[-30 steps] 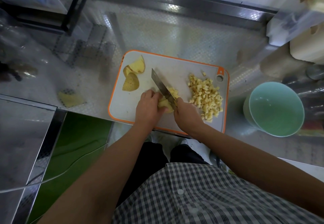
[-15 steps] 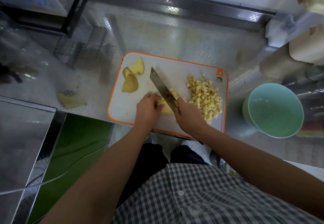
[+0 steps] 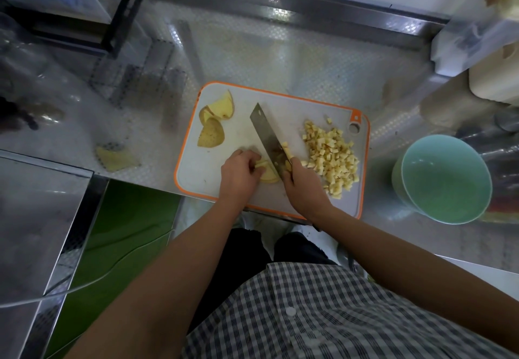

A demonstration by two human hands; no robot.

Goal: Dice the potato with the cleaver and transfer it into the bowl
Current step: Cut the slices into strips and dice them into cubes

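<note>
Checked fabric of the person's shirt fills the near edge, with both bare forearms reaching out over the orange-rimmed cutting board. The left grip has its fingers curled over a potato piece at the board's near middle and holds it down. The right grip is wrapped round the handle of the cleaver; the handle itself is hidden inside it. The blade runs away and to the left, standing just beside the held piece, with a few loose cubes against its right face. Right of the blade lies a heap of diced potato, spread across the board's right half. At the far left corner of the board lie uncut potato wedges, well apart from the hands. The mint-green bowl stands on the patterned steel worktop off the board's right side, with no potato in it. A potato scrap lies on the worktop left of the board.
</note>
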